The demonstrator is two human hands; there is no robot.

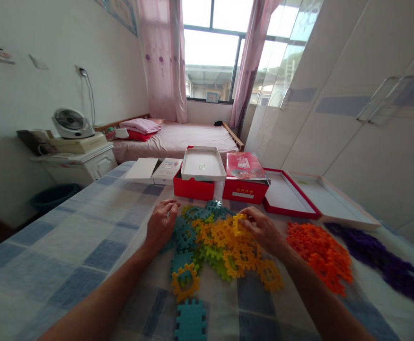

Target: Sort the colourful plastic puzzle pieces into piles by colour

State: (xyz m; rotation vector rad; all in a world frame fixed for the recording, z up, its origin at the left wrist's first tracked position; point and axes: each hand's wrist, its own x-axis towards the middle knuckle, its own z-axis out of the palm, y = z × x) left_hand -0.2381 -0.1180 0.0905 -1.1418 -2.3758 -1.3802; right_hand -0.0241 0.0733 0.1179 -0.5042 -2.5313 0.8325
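My right hand [261,228] pinches a yellow interlocking building piece [238,224] above the pile. To the left of the pile, my left hand [160,221] is closed with its fingers curled, and no piece shows in it. Nearest to it are teal building pieces [184,236]. Yellow pieces [245,255] with window-like openings lie under and in front of my right hand, partly over lime-green pieces [214,255]. A yellow square piece [185,282] and a solid teal piece [191,320] lie closest to me.
Orange pieces [318,253] and dark purple pieces [380,260] lie in heaps at the right. Behind the pile stand a red box [194,188] with a white tray-like lid [203,163] and another red box [245,189]. Shallow lids [292,194] lie to their right.
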